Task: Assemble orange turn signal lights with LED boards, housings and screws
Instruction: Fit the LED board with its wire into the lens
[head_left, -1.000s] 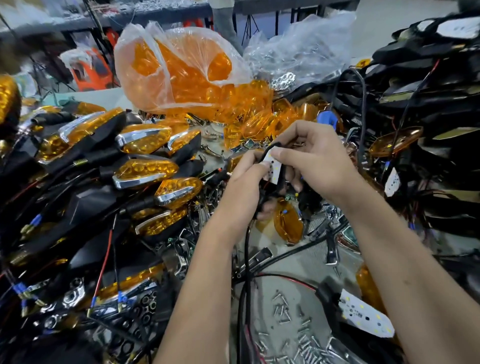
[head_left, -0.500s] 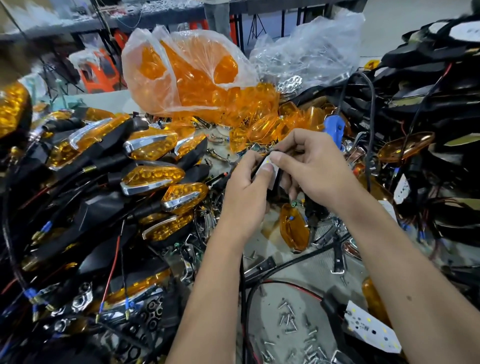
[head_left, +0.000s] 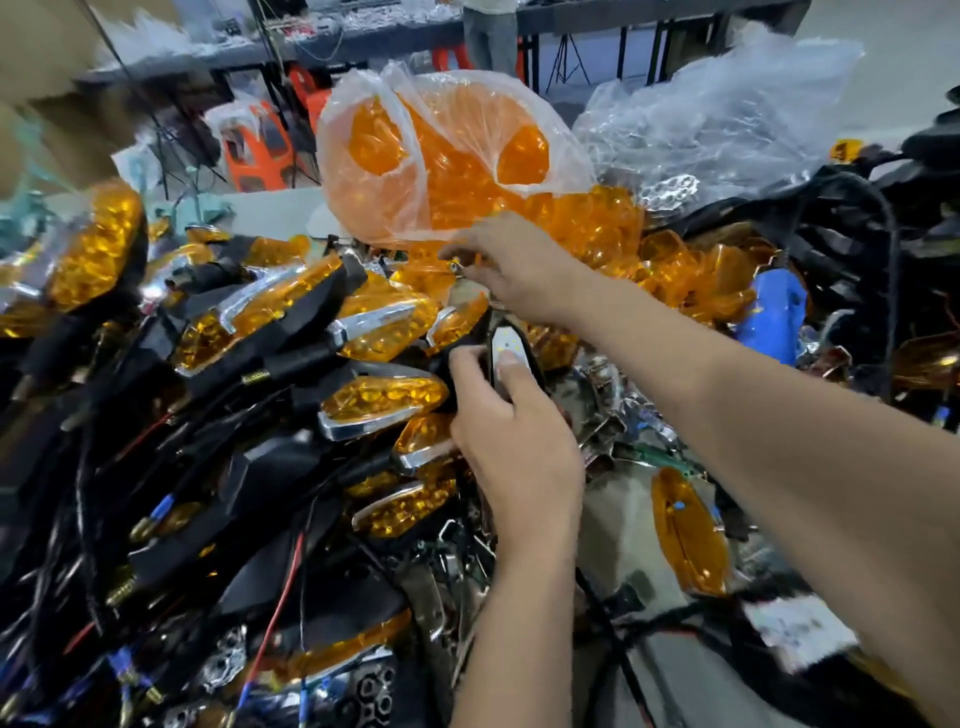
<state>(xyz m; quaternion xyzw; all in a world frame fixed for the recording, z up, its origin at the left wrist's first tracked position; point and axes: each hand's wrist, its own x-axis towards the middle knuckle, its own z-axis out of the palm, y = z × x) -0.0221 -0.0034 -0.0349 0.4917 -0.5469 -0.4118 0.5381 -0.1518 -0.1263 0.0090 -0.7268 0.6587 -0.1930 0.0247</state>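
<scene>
My left hand (head_left: 511, 436) grips a black housing (head_left: 467, 347) with a white LED board (head_left: 506, 347) seated in it, thumb pressed on the board. My right hand (head_left: 514, 262) reaches up and left over the pile, its fingers pinching a small chrome reflector piece (head_left: 464, 283) among loose orange lenses (head_left: 613, 228). A clear plastic bag of orange lenses (head_left: 441, 156) stands just behind that hand. Motion blur smears the fingertips.
Finished orange signal lights with black stems and wires (head_left: 291, 332) are heaped at the left. A loose orange lens (head_left: 685, 530) and a white LED board (head_left: 800, 631) lie at the right. A blue-handled tool (head_left: 774, 317) lies among black housings (head_left: 883, 218); a crumpled clear bag (head_left: 717, 114) sits behind.
My right hand has left the board and reached up to the lens pile, pinching a chrome piece. My left hand still holds the housing with the board. The camera moved closer.
</scene>
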